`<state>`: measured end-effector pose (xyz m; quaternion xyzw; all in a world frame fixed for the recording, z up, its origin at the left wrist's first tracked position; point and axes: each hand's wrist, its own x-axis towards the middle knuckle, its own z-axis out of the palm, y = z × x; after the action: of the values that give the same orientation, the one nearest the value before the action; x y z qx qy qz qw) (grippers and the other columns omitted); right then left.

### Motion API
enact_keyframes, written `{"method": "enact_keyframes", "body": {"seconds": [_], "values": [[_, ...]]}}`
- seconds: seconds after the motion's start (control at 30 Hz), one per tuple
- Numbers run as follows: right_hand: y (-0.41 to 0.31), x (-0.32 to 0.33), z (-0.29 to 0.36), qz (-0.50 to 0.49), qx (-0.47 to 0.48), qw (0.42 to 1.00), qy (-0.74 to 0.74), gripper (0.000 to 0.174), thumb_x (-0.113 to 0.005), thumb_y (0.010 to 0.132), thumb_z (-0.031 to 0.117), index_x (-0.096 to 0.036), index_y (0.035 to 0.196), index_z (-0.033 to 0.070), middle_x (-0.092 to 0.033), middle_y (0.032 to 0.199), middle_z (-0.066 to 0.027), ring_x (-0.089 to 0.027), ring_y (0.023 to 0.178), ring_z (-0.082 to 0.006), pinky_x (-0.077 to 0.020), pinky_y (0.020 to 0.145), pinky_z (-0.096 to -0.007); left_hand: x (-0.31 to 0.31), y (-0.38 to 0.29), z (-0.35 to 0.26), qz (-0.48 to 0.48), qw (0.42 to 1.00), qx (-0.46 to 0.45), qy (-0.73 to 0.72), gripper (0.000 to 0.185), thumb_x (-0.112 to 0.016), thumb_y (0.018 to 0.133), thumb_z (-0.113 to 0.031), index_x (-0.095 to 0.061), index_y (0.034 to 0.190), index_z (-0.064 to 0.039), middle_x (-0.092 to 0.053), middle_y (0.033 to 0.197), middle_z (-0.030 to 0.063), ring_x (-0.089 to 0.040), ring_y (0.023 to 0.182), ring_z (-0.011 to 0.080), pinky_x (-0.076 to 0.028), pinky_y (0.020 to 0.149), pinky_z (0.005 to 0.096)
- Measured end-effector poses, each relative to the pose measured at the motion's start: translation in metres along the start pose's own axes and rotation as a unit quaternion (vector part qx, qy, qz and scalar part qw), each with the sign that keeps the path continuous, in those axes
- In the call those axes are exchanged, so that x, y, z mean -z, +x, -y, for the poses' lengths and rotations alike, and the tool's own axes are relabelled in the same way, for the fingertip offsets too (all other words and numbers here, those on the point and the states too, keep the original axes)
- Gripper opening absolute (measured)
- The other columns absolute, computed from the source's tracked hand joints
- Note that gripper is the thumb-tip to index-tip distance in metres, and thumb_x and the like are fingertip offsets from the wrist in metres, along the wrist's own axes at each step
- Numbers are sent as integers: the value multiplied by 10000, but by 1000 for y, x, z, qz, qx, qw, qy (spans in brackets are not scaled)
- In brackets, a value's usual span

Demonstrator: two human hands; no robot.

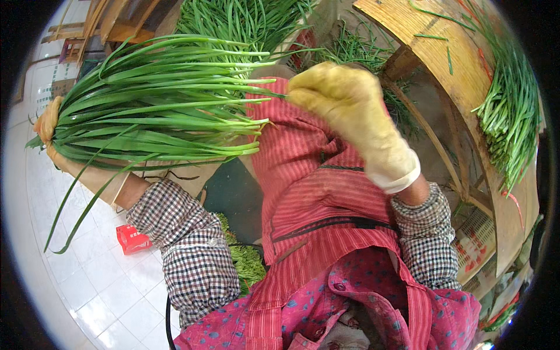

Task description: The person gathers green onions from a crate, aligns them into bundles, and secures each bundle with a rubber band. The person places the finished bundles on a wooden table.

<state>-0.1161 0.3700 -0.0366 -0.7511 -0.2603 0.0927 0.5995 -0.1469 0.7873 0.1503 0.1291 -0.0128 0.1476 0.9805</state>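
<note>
My left hand (50,127), in a rubber glove, is closed around the leafy end of a large bunch of garlic chives (166,105). The pale cut ends fan out to the right, and two long leaves droop below the wrist. In a yellowed glove, my right hand (337,94) is blurred and has its fingers drawn together. A thin dark green strand (280,95) runs from the bunch into its fingertips. Both hands hang over or beside my red striped apron (306,188).
More chives (245,22) are heaped beyond the bunch. A wooden bench (437,48) curves along the right, bearing another chive bundle (507,113) and a red tie (516,208). Loose trimmings (358,48) lie beneath. A red packet (131,239) rests on the white tiled floor (109,288).
</note>
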Motion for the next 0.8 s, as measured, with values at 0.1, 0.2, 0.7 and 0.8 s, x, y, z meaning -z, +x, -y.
{"method": "enact_keyframes", "body": {"seconds": [0.1, 0.2, 0.7, 0.8], "values": [[9, -26, 18, 25, 68, 995, -62, 263, -679, 836, 366, -745, 917, 125, -690, 837, -110, -668, 779, -303, -508, 663, -419, -5, 5, 2, 4, 1000, -6, 22, 220, -507, 813, 75, -530, 706, -116, -426, 581, -26, -432, 578, 110, -434, 894, 306], [16, -40, 30, 10, 71, 997, -1, 297, -670, 835, 374, -742, 947, 108, -694, 850, -112, -667, 777, -300, -501, 676, -414, -10, 6, 12, 7, 999, -7, 36, 217, -503, 818, 74, -531, 713, -114, -430, 595, -24, -439, 589, 111, -440, 916, 322], [9, -39, 39, 60, 27, 998, -12, 164, -691, 796, 223, -684, 889, 88, -676, 798, -117, -669, 761, -311, -520, 667, -422, -9, 10, 24, -22, 948, -179, 261, 185, -541, 788, 47, -530, 708, -119, -426, 563, -25, -392, 533, 112, -365, 660, 272], [8, -43, 37, 40, 56, 992, -102, 171, -726, 779, 160, -667, 926, 99, -653, 746, -85, -663, 698, -289, -532, 590, -375, -7, 15, 12, -44, 946, -189, 262, 185, -548, 787, 39, -526, 700, -122, -430, 568, -25, -380, 531, 113, -360, 668, 274]]}}
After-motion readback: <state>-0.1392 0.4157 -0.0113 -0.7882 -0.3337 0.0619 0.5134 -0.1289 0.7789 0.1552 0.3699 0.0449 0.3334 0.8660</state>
